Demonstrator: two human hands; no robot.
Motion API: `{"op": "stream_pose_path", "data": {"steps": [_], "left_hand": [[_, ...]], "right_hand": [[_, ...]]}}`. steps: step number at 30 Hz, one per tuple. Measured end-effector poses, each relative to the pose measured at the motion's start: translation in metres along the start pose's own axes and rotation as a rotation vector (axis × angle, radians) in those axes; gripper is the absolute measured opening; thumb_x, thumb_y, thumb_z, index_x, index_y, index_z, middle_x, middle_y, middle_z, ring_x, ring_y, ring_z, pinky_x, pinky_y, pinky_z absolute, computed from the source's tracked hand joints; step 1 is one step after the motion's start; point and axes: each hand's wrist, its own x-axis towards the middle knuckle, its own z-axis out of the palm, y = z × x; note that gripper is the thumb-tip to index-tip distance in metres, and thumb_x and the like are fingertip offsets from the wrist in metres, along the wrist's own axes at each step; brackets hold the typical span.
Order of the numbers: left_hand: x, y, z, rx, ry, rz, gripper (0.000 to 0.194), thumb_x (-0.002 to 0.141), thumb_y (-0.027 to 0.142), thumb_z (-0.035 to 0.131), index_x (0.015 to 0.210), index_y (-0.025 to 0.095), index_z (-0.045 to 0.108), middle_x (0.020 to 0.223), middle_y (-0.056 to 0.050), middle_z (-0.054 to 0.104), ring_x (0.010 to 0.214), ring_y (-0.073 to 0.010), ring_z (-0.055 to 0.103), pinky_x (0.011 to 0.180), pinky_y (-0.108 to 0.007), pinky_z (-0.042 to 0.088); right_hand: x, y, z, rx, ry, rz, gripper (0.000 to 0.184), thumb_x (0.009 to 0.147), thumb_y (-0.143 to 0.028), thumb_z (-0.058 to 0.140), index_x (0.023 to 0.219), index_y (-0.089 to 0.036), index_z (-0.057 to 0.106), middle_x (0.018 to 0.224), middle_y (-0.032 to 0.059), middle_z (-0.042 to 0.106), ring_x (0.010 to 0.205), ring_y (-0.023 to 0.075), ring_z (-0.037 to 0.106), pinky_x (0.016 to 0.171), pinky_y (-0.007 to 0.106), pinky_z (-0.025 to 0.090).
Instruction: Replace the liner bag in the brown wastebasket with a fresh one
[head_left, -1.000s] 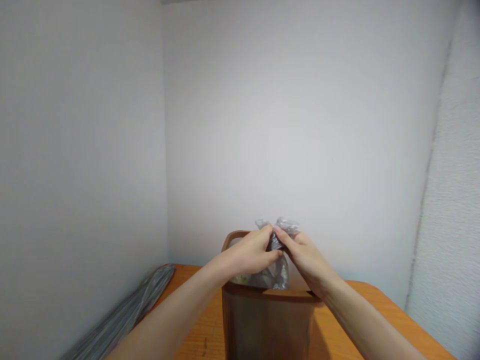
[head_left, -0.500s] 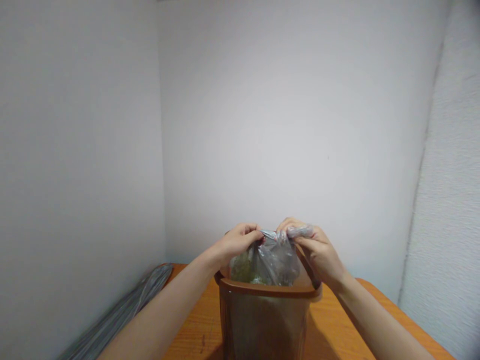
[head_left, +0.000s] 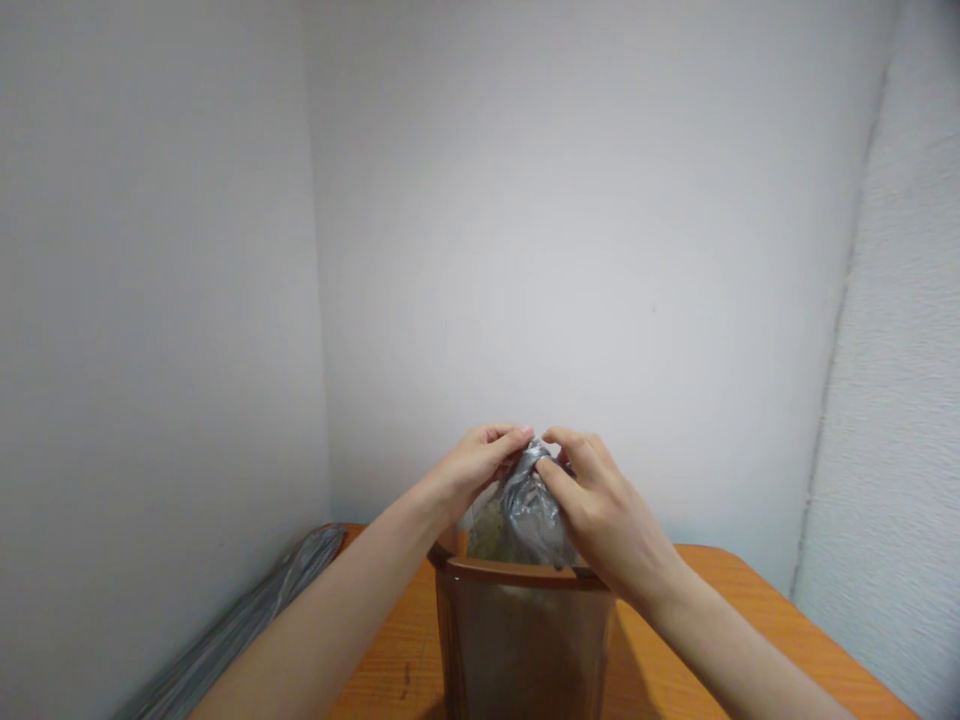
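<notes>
A brown plastic bin [head_left: 517,640] stands on an orange wooden table [head_left: 712,610] in front of me. A grey see-through plastic bag [head_left: 517,520] with greenish contents rises out of it. My left hand [head_left: 476,468] pinches the gathered top of the bag from the left, fingers curled closed. From the right, my right hand [head_left: 596,505] grips the same bunched top, fingers closed. The two hands almost touch above the bin's rim.
A flat pile of grey plastic sheets or bags [head_left: 240,620] lies along the left wall on the table. White walls close in at the back, left and right. The table's right edge runs near the textured right wall.
Half a second ago my hands held the bag's top apart; now they have come together and bunched it shut. The bag stands a little higher above the rim.
</notes>
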Motion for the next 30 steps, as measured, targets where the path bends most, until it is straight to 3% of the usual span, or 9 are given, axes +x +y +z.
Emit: {"op": "stream_pose_path", "data": {"steps": [3, 8, 14, 18, 22, 25, 28, 30], "left_hand": [[0.004, 0.003, 0.001, 0.078, 0.063, 0.044, 0.042, 0.070, 0.055, 0.072, 0.072, 0.015, 0.060, 0.067, 0.001, 0.054, 0.061, -0.0095, 0.047, 0.062, -0.023, 0.037], [0.025, -0.005, -0.006, 0.325, 0.248, 0.081, 0.031, 0.083, 0.044, 0.059, 0.068, 0.017, 0.056, 0.065, 0.002, 0.053, 0.061, -0.0107, 0.049, 0.062, -0.024, 0.040], [0.045, -0.030, -0.058, 0.682, 0.522, 0.048, 0.029, 0.092, 0.036, 0.060, 0.072, 0.016, 0.057, 0.072, 0.002, 0.057, 0.068, -0.0123, 0.053, 0.068, -0.029, 0.046], [0.043, -0.036, -0.081, 0.751, 0.552, 0.023, 0.031, 0.094, 0.041, 0.057, 0.077, 0.015, 0.059, 0.073, 0.002, 0.059, 0.064, -0.0114, 0.055, 0.066, -0.029, 0.049], [0.045, -0.021, -0.060, 0.750, 0.464, 0.140, 0.036, 0.096, 0.040, 0.052, 0.071, 0.015, 0.057, 0.064, 0.003, 0.056, 0.060, -0.0114, 0.054, 0.063, -0.027, 0.046], [0.043, 0.002, -0.029, 0.770, 0.419, 0.274, 0.033, 0.093, 0.035, 0.050, 0.067, 0.017, 0.057, 0.062, 0.002, 0.056, 0.062, -0.0122, 0.052, 0.062, -0.026, 0.041], [0.031, 0.022, -0.006, 0.812, 0.404, 0.391, 0.028, 0.091, 0.034, 0.052, 0.069, 0.018, 0.060, 0.066, 0.002, 0.059, 0.067, -0.0133, 0.051, 0.064, -0.026, 0.037], [0.020, 0.030, -0.002, 0.830, 0.406, 0.440, 0.027, 0.092, 0.035, 0.051, 0.073, 0.019, 0.062, 0.072, 0.001, 0.063, 0.071, -0.0143, 0.054, 0.068, -0.027, 0.039]], "right_hand": [[0.002, 0.001, -0.002, -0.003, -0.025, -0.021, 0.024, 0.094, -0.008, 0.047, 0.110, -0.010, 0.064, 0.129, 0.0198, 0.051, 0.111, 0.0290, 0.047, 0.091, 0.043, 0.052], [0.000, 0.004, -0.005, -0.035, -0.021, -0.058, 0.028, 0.093, -0.014, 0.053, 0.117, -0.017, 0.066, 0.140, 0.0169, 0.054, 0.125, 0.0339, 0.044, 0.096, 0.052, 0.043], [-0.054, -0.006, -0.023, 0.079, -0.053, 0.047, 0.033, 0.091, -0.011, 0.049, 0.112, -0.027, 0.068, 0.149, 0.0034, 0.050, 0.132, 0.0343, 0.040, 0.096, 0.055, 0.035], [-0.083, -0.001, -0.037, 0.227, -0.076, 0.166, 0.037, 0.089, -0.011, 0.045, 0.110, -0.033, 0.067, 0.147, 0.0012, 0.051, 0.131, 0.0329, 0.040, 0.092, 0.052, 0.039], [-0.052, 0.010, -0.037, 0.610, -0.177, 0.337, 0.032, 0.094, -0.018, 0.041, 0.089, -0.029, 0.071, 0.141, 0.0047, 0.052, 0.124, 0.0261, 0.049, 0.097, 0.046, 0.045], [-0.014, 0.012, -0.016, 0.802, -0.285, 0.343, 0.028, 0.087, -0.015, 0.048, 0.076, -0.026, 0.072, 0.133, 0.0058, 0.058, 0.118, 0.0240, 0.055, 0.100, 0.042, 0.045], [0.012, 0.009, 0.016, 0.906, -0.310, 0.434, 0.018, 0.075, -0.013, 0.059, 0.069, -0.024, 0.072, 0.091, 0.0040, 0.073, 0.084, 0.0202, 0.065, 0.078, 0.034, 0.053], [0.023, 0.010, 0.034, 0.933, -0.296, 0.504, 0.014, 0.071, -0.014, 0.062, 0.068, -0.023, 0.073, 0.061, -0.0005, 0.067, 0.059, 0.0167, 0.058, 0.059, 0.029, 0.048]]}}
